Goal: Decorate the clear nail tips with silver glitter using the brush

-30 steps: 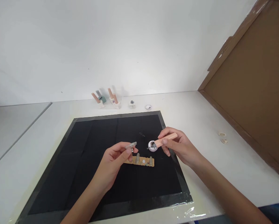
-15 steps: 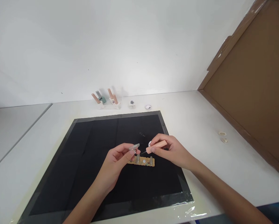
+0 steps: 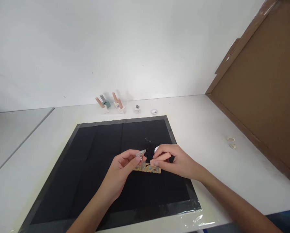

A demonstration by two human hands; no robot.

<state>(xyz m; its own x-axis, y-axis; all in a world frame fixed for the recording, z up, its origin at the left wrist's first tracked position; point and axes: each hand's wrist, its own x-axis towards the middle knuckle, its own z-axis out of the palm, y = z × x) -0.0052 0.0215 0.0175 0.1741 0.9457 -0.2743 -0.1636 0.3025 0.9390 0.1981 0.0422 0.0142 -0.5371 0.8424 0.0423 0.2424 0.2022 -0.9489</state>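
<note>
My left hand (image 3: 120, 170) pinches a small holder that carries a greyish false nail tip (image 3: 141, 152), raised above the mat. In my right hand (image 3: 177, 160) is the peach cap of a nail polish brush (image 3: 162, 157), gripped between thumb and fingers and tilted down to the left. Its thin bristle end lies over a yellowish strip (image 3: 148, 170) on the mat; whether it touches the strip, I cannot tell. More greyish nail tips stand upright on that strip, partly covered by my fingers. A small white round item (image 3: 156, 149) shows behind my right fingers, mostly hidden.
A black mat (image 3: 98, 155) is taped to the white table (image 3: 208, 129). Along the back stand nail polish bottles (image 3: 120, 105) with peach and grey caps, a small clear jar (image 3: 137, 109) and a round white lid (image 3: 154, 111). Two small cream pieces (image 3: 231, 139) lie right, near a cardboard panel (image 3: 263, 90).
My right hand has moved slightly down and left, lowering the brush from beside the held nail tip to over the yellowish strip. My left hand has hardly moved.
</note>
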